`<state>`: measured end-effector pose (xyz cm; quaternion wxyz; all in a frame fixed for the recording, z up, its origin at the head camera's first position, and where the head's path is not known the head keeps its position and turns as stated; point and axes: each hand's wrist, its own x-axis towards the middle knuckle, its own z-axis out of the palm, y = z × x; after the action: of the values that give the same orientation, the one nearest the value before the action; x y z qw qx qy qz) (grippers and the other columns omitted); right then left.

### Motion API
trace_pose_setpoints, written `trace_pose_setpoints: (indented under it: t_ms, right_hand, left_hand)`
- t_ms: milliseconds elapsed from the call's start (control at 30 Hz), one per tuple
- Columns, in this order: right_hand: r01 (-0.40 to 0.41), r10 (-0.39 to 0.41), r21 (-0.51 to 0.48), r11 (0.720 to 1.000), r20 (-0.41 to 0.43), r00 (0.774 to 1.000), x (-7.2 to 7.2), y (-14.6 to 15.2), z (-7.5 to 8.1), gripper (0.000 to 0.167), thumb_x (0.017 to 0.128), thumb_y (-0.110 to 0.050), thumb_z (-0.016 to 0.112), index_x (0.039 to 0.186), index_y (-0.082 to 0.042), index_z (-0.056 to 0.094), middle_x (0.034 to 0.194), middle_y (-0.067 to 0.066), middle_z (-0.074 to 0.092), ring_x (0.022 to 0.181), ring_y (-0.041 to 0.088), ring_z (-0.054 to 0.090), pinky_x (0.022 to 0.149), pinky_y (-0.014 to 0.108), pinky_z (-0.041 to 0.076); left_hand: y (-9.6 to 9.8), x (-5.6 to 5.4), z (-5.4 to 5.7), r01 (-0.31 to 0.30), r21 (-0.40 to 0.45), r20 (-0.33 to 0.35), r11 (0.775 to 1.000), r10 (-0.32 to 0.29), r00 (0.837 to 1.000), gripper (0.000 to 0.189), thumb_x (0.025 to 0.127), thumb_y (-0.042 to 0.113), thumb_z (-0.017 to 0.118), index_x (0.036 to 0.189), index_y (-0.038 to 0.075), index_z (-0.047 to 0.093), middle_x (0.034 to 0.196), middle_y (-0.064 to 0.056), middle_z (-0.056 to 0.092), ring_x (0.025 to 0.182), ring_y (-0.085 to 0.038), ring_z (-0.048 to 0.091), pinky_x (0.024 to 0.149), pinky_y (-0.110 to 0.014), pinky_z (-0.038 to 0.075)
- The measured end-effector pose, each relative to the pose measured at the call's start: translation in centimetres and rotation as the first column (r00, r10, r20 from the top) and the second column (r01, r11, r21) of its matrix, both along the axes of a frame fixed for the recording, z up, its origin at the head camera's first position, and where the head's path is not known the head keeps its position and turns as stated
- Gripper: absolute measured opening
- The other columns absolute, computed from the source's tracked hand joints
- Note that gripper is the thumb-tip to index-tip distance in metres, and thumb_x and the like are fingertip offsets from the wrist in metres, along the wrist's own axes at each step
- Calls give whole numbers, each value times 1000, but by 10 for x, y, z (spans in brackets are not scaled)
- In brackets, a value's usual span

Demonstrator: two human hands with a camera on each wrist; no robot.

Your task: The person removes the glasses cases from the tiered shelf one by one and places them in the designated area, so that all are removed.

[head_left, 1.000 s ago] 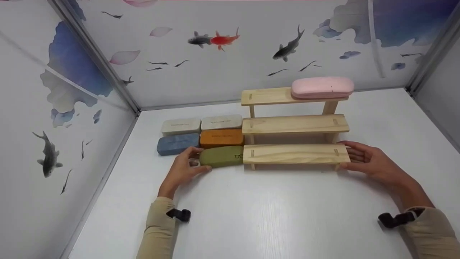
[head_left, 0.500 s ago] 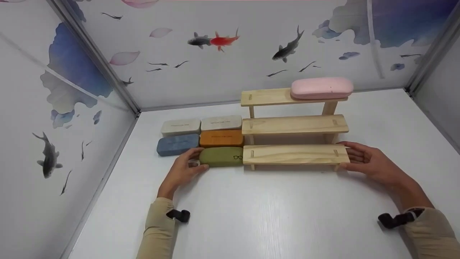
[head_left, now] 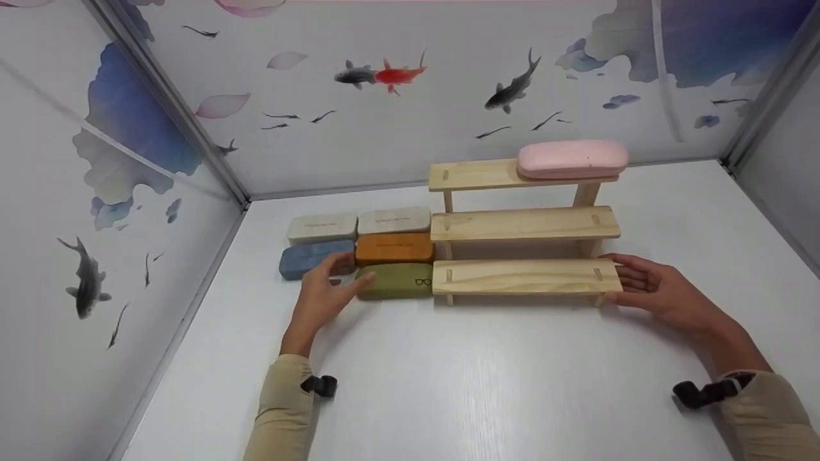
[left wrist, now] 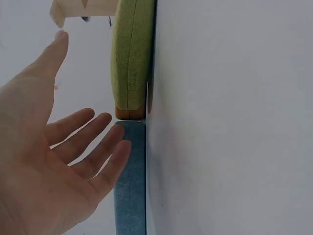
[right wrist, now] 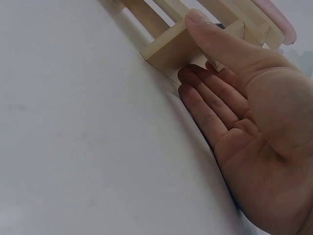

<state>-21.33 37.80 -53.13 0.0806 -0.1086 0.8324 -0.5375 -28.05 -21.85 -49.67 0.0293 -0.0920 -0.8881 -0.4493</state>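
Beside the lowest tier of a three-step wooden display rack point(head_left: 525, 278) lies an olive-green glasses case point(head_left: 394, 282) with a small glasses print. My left hand point(head_left: 323, 291) is spread at that case's left end, thumb near its top edge and fingertips by a blue case point(head_left: 314, 259); in the left wrist view the left palm point(left wrist: 54, 156) holds nothing. At the rack's right end my right hand point(head_left: 666, 291) grips the lowest tier, thumb at the front and index finger at the back. In the right wrist view its other fingers point(right wrist: 210, 103) lie against the end panel.
An orange case point(head_left: 394, 248) lies directly behind the green one, with two pale cases point(head_left: 322, 228) further back. A pink glasses case point(head_left: 572, 159) sits on the right of the top tier. Printed wall panels point(head_left: 448, 141) close off the back and left of the white table point(head_left: 487, 371).
My left hand first straightened the green case into line with the orange one. It then let go, lifting slightly back and left. My right hand keeps its place on the rack.
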Motion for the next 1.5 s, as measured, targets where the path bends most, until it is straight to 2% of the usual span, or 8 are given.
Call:
trace_pose_setpoints:
  t_ms: [200, 367, 567, 800, 933, 1133, 1333, 1500]
  right_hand:
    - [-2, 2, -16, 1000, 0, 1000, 0, 2, 1, 79, 102, -22, 78, 167, -3, 37, 154, 4, 59, 127, -9, 64, 99, 15, 58]
    - [4, -3, -42, 999, 33, 999, 1, 2, 0, 81, 103, -22, 78, 168, -2, 33, 153, -3, 58, 127, -9, 63, 99, 17, 59]
    - [-1, 3, -40, 999, 36, 999, 0, 1, 0, 81, 103, -23, 77, 168, -3, 34, 158, 7, 56, 128, -9, 63, 99, 17, 59]
    - [-4, 6, -42, 999, 38, 999, 0, 2, 1, 81, 103, -21, 77, 168, -3, 34, 160, 14, 55, 128, -9, 62, 99, 17, 59]
    - [2, -1, -38, 999, 44, 999, 0, 2, 0, 80, 103, -23, 78, 168, -6, 36, 159, 12, 56, 128, -9, 62, 99, 17, 59]
    - [5, -3, -36, 999, 39, 999, -2, 3, -1, 80, 102, -23, 79, 168, -5, 37, 159, 14, 55, 128, -9, 63, 99, 16, 59]
    - [-11, 12, -57, 998, 11, 1000, -3, 5, -3, 78, 101, -18, 79, 166, -3, 38, 152, -1, 60, 128, -7, 64, 99, 18, 60]
    - [-9, 11, -72, 997, 26, 1000, -3, 4, -2, 79, 102, -18, 79, 167, -2, 37, 152, -1, 59, 128, -7, 64, 99, 18, 60]
  left_hand:
    - [15, 3, 13, -14, 46, -151, 999, 21, 988, 64, 94, 56, 82, 139, 12, 70, 137, -10, 74, 127, -31, 71, 111, -56, 57]
    - [34, 7, 23, 46, 93, -189, 995, -28, 982, 53, 98, 50, 80, 136, 15, 71, 135, -12, 75, 125, -33, 71, 109, -58, 58]
    - [55, 12, 31, 115, 107, -213, 988, -90, 973, 45, 100, 48, 78, 135, 21, 71, 136, -7, 74, 129, -34, 69, 113, -56, 56]
    - [80, 12, 42, 174, 119, -265, 977, -138, 954, 40, 102, 41, 77, 138, 25, 71, 137, -2, 73, 130, -19, 68, 111, -50, 58]
    - [99, 6, 49, 206, 119, -287, 971, -165, 943, 38, 103, 34, 78, 138, 23, 70, 137, 0, 73, 131, -19, 68, 113, -47, 58]
    - [128, -7, 64, 284, 107, -316, 953, -238, 918, 42, 104, 34, 75, 142, 17, 67, 143, -8, 71, 134, -19, 67, 116, -42, 55]
    - [155, -21, 79, 314, 108, -310, 943, -268, 912, 46, 106, 36, 73, 146, 16, 65, 146, -3, 69, 139, -15, 63, 119, -33, 52]
    - [174, -34, 84, 348, 120, -310, 930, -298, 903, 48, 106, 32, 73, 148, 11, 63, 149, -5, 67, 140, -16, 61, 121, -36, 50]
